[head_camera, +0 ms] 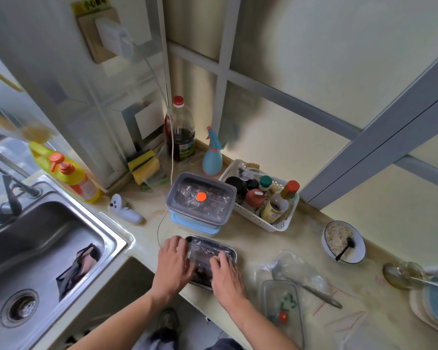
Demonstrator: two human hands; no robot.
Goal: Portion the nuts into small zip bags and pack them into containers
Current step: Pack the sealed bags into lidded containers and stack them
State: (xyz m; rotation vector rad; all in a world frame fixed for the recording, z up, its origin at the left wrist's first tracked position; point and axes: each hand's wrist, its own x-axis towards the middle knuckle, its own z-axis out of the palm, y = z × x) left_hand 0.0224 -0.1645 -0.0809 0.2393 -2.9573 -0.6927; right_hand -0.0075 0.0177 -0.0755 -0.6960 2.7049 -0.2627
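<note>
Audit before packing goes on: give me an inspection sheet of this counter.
Surface: pale counter, some marks at right.
Job's things: metal tray holding bagged nuts; stacked lidded boxes behind; loose lid; empty bags.
Clutter: spice basket, oat bowl, spray bottle, oil bottle, sponges, controller.
Grips: left hand and right hand press on the bags, fingers fairly straight.
Cables: white cord from wall plug.
Surroundings: sink, frosted panels.
</note>
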